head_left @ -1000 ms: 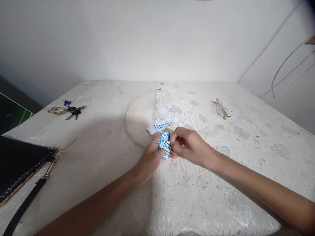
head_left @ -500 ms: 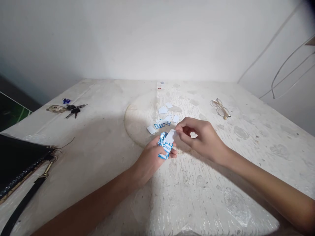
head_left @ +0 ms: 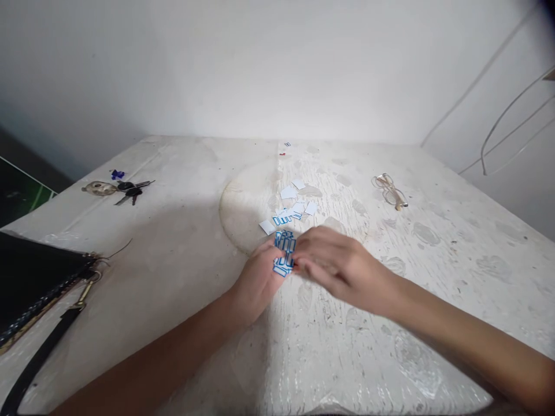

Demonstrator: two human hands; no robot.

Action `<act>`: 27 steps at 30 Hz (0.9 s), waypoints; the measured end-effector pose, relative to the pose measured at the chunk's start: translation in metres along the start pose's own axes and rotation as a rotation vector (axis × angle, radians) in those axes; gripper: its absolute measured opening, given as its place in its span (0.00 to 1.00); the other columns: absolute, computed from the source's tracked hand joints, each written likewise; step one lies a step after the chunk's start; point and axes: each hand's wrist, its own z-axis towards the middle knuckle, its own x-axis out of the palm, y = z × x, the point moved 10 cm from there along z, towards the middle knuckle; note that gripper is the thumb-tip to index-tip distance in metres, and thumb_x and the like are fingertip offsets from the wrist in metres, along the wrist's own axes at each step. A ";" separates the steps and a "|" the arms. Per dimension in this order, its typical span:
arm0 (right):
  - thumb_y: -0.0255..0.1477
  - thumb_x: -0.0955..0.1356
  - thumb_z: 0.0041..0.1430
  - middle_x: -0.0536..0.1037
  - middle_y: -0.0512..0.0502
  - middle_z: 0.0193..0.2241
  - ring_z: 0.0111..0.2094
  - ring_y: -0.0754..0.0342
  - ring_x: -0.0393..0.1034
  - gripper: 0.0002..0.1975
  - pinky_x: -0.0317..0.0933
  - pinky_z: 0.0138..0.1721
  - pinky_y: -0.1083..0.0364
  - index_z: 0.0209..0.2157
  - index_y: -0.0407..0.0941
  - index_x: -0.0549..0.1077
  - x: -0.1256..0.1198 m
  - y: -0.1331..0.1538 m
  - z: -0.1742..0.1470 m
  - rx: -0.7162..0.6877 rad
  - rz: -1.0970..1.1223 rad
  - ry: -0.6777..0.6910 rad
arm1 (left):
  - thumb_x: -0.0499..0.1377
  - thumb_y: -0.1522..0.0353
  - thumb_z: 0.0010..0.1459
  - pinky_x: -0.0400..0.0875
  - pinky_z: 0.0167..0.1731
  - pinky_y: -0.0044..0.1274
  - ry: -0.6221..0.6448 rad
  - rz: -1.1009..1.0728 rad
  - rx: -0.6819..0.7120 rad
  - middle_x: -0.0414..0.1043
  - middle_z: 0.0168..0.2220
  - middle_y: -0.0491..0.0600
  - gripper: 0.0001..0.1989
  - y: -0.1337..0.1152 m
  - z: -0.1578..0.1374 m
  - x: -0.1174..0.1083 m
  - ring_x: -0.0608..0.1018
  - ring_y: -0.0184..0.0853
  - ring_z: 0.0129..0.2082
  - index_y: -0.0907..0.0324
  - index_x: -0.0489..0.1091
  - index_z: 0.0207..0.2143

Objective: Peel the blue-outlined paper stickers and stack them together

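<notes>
My left hand (head_left: 254,280) is closed around a small bunch of white paper labels (head_left: 285,245) printed with blue outlined rectangles, its thumb lying on top. Against the bunch's right edge, my right hand (head_left: 333,260) has bent fingers that are smeared by motion, so whether they pinch a label is unclear. Just beyond both hands lie several loose paper pieces: a plain white one (head_left: 288,192), another white one (head_left: 267,227), and one with blue outlines (head_left: 282,220).
Eyeglasses (head_left: 389,190) rest at the right. Keys (head_left: 132,190) and a small blue object (head_left: 117,174) are on the left, above a black bag (head_left: 39,283) with a strap. A tiny red scrap (head_left: 282,154) lies towards the wall on the plastic-covered table (head_left: 182,358).
My right hand has moved left and slightly down onto the bunch. The white strip it pinched at the bunch's upper right no longer shows. My left hand has barely moved.
</notes>
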 end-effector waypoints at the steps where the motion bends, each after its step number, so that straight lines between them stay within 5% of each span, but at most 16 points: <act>1: 0.22 0.60 0.60 0.73 0.44 0.34 0.37 0.54 0.66 0.08 0.64 0.38 0.53 0.37 0.41 0.70 -0.006 -0.013 0.002 0.063 0.039 -0.039 | 0.51 0.81 0.50 0.69 0.27 0.22 -0.018 -0.017 -0.010 0.71 0.26 0.50 0.10 -0.004 0.002 -0.002 0.73 0.31 0.26 0.63 0.69 0.24; 4: 0.20 0.61 0.57 0.73 0.44 0.35 0.37 0.52 0.67 0.09 0.64 0.38 0.51 0.37 0.41 0.70 -0.009 -0.054 0.014 0.200 -0.004 -0.106 | 0.48 0.82 0.48 0.68 0.26 0.21 -0.129 -0.053 0.121 0.71 0.27 0.50 0.11 -0.039 0.010 -0.019 0.72 0.29 0.23 0.64 0.68 0.27; 7: 0.23 0.64 0.55 0.72 0.39 0.44 0.47 0.47 0.64 0.10 0.60 0.47 0.47 0.41 0.39 0.71 0.022 -0.060 0.038 0.035 -0.058 0.010 | 0.48 0.82 0.47 0.69 0.28 0.22 -0.260 -0.068 0.269 0.72 0.28 0.51 0.11 -0.074 0.016 -0.042 0.72 0.29 0.24 0.64 0.67 0.26; 10: 0.26 0.65 0.57 0.72 0.36 0.45 0.49 0.46 0.64 0.16 0.58 0.50 0.47 0.46 0.35 0.68 0.062 -0.053 0.052 -0.072 -0.087 0.205 | 0.47 0.83 0.46 0.70 0.28 0.22 -0.322 -0.128 0.281 0.71 0.27 0.52 0.11 -0.082 0.022 -0.056 0.72 0.29 0.24 0.65 0.66 0.25; 18: 0.22 0.61 0.60 0.67 0.38 0.52 0.54 0.49 0.60 0.21 0.57 0.54 0.48 0.55 0.38 0.58 0.076 -0.002 0.007 -0.159 -0.095 0.254 | 0.49 0.81 0.45 0.70 0.27 0.22 -0.276 -0.090 0.299 0.71 0.28 0.52 0.09 -0.079 0.023 -0.052 0.73 0.29 0.24 0.66 0.67 0.27; 23: 0.17 0.55 0.62 0.74 0.38 0.38 0.41 0.50 0.67 0.18 0.65 0.44 0.49 0.52 0.35 0.60 0.070 0.003 -0.003 -0.304 -0.290 0.115 | 0.50 0.80 0.43 0.68 0.24 0.21 -0.149 -0.074 0.150 0.71 0.28 0.52 0.08 -0.054 0.025 -0.035 0.71 0.27 0.21 0.65 0.65 0.26; 27: 0.19 0.56 0.61 0.73 0.40 0.32 0.34 0.51 0.66 0.15 0.65 0.37 0.50 0.48 0.36 0.64 0.056 -0.007 0.008 -0.245 -0.309 0.033 | 0.50 0.80 0.42 0.65 0.21 0.21 -0.058 -0.067 0.084 0.70 0.27 0.51 0.08 -0.040 0.025 -0.027 0.70 0.28 0.21 0.65 0.65 0.26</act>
